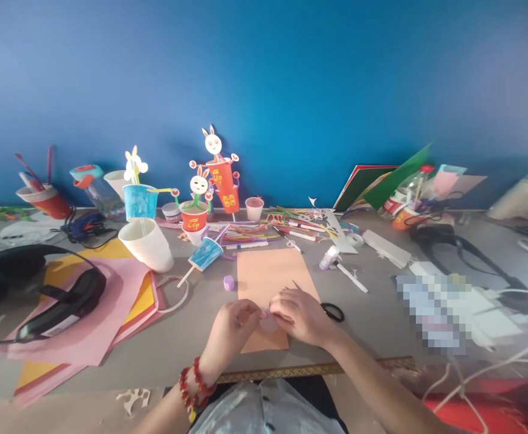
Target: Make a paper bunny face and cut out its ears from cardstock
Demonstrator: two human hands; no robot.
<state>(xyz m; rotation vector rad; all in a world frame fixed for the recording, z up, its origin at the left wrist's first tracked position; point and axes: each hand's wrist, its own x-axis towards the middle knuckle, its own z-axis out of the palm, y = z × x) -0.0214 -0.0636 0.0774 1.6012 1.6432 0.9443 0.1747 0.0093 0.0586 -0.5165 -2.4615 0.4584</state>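
Both hands meet over an orange sheet of paper at the near middle of the table. My left hand, with red beads at the wrist, pinches the left edge of a small white paper cutout that has a bit of pink at its top. From the other side, the closed fingers of my right hand grip the same cutout and hide part of it. Scissors with black handles lie beneath my right hand, the blade tips showing beyond it. A purple cap stands left of the sheet.
Behind are paper-cup rabbit figures, a blue cup on a stick and stacked white cups. Pens and pipe cleaners are strewn at the back. A glue bottle lies right; headphones rest on coloured paper at left.
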